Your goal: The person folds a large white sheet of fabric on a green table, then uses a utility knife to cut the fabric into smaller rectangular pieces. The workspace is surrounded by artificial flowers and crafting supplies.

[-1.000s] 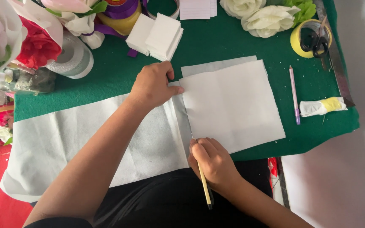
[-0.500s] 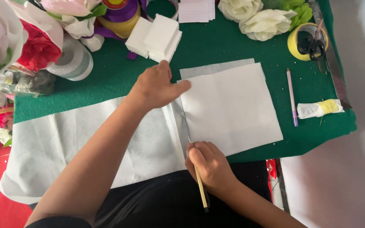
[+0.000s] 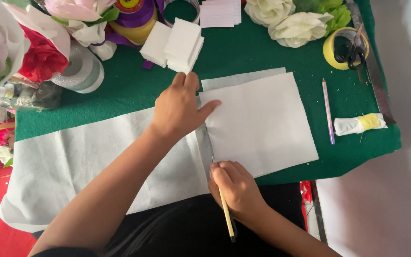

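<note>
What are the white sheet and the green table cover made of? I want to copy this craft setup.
The white sheet under the left hand looks like thin matte felt or foam, not paper: soft, dull and slightly thick at the cut edge. The green cover looks like felt: fuzzy, no sheen, flecked with lint.

1. Two hands: left hand [image 3: 179, 107], right hand [image 3: 236, 188]
2. Two writing tools: one yellow pencil [image 3: 226, 216], one purple pen [image 3: 328, 112]
3. Two white paper flowers [image 3: 298, 28] at the top edge, beside green leaves
4. One red paper flower [image 3: 39, 59]
5. Two stacks of white squares [image 3: 182, 44]
6. One pair of scissors [image 3: 350, 50]
7. One yellow tape roll [image 3: 330, 50]
8. One white ribbon spool [image 3: 79, 69]
</note>
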